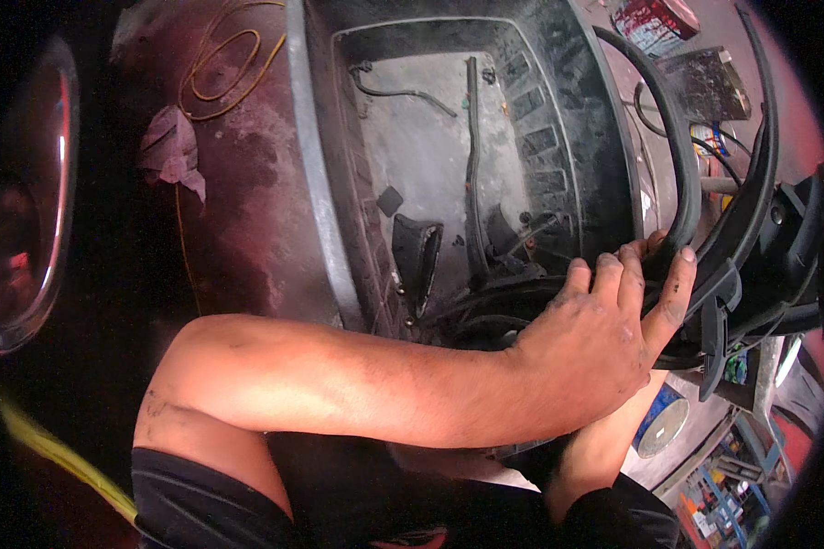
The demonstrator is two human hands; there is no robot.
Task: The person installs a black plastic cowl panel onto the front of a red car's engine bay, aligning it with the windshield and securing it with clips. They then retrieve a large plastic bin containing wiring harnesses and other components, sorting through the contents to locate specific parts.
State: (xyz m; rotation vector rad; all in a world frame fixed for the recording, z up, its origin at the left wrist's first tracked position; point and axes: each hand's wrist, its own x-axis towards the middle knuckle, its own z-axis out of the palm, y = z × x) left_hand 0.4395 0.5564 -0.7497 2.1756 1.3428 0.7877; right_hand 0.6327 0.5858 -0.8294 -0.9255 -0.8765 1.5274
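Note:
My left arm reaches across from the left, and my left hand (604,325) is closed over a bundle at the right side of a large black plastic tub (604,119). A thick black rubber strip (682,156) arches down between its thumb and fingers. More black strips (751,210) curve past to the right, beside a black plastic clip-like piece (719,325). Of my right arm only the forearm (604,448) shows; my right hand is hidden behind the left. Inside the tub lie a thin upright strip (473,165), a short bent strip (407,92) and a hollow black part (417,261).
A yellow cord (229,78) and a crumpled cloth (169,151) lie on the floor at left. A glossy dark curved panel (41,210) stands at far left. At lower right are a can (664,425) and a rack of tools (719,494). A red-stained container (655,23) sits at upper right.

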